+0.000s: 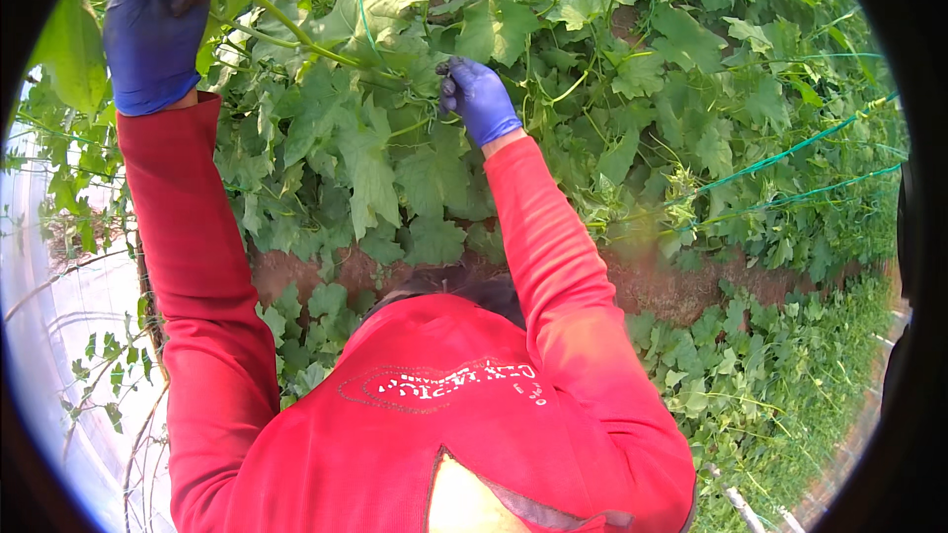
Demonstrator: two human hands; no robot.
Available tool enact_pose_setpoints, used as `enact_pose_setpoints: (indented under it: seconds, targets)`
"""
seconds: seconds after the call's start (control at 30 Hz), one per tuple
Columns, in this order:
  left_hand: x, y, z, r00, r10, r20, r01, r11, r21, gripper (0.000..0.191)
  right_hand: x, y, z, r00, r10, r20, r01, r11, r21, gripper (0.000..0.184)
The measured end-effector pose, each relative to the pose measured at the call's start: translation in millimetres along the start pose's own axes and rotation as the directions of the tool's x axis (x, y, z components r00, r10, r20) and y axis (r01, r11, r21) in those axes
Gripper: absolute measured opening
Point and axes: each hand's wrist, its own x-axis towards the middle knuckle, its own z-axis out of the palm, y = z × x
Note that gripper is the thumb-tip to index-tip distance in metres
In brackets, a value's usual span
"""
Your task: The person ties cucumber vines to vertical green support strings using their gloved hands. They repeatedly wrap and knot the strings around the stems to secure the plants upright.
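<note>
My left hand [159, 22], in a blue glove with dark-stained fingers, is raised at the upper left. Its fingers close on a thick green vine stem [259, 4] that slopes down to the right. My right hand [474, 96], gloved alike, is near the lower end of that stem, among thin tendrils. Its fingers are curled; whether they pinch a tendril is hidden. A thin green string [361, 0] hangs down to the stem between the hands. Broad lobed leaves [370, 163] hang below the stem, and a large leaf [70, 52] is beside my left hand.
Dense climbing foliage [681, 81] fills the space ahead. Taut green twine [792, 152] runs across the right side. Bare brown soil [666, 285] shows beneath the leaves. At the left are pale plastic sheeting [81, 326] and a thin curved rod [137, 444]. Low plants [726, 377] grow at the right.
</note>
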Motion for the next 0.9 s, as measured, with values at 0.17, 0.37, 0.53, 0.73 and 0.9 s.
enact_pose_setpoints:
  seconds: [0.17,0.37,0.53,0.73,0.9]
  targets:
    - [-36,-3,64,0.978,-0.176,0.115,0.185,0.979,-0.08,0.028,-23,-2,-25,0.978,0.007,-0.207,-0.04,0.987,-0.156,0.026]
    - [-147,-121,113,0.808,-0.503,0.305,0.568,0.53,-0.63,0.021,-42,-36,-30,0.943,-0.181,-0.278,0.071,0.929,-0.362,0.022]
    - [-259,-186,144,0.62,-0.707,0.342,0.713,0.324,-0.622,0.023,-76,-94,34,0.931,-0.363,0.038,0.342,0.832,-0.437,0.041]
    - [-350,-210,162,0.544,-0.745,0.388,0.753,0.229,-0.616,0.023,-80,-105,53,0.982,-0.11,0.156,0.184,0.768,-0.613,0.034]
    - [-352,-202,135,0.427,-0.696,0.577,0.63,-0.229,-0.742,0.022,-73,-86,61,0.983,-0.023,0.18,0.126,0.801,-0.586,0.019]
